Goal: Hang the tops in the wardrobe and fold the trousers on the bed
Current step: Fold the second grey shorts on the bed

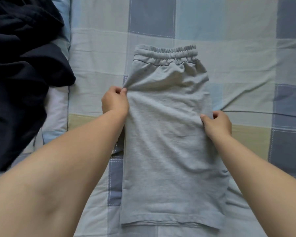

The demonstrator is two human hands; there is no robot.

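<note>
Checked bed sheet (96,48) carries one pair of grey trousers (169,142) and one dark clothes heap (20,69).
Folded lengthwise, elastic waistband away; left hand (114,101) and right hand (217,124) each pinch a side edge in their grip.

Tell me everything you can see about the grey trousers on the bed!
The grey trousers look like soft knit cloth, lightly wrinkled. They lie flat on the checked bedsheet, folded lengthwise so one leg covers the other. The gathered elastic waistband points away from the person and the hems lie nearest them. The left hand pinches the left edge below the waistband, bunching the cloth there; the right hand pinches the right edge, lower down. Nothing else touches them.
</note>
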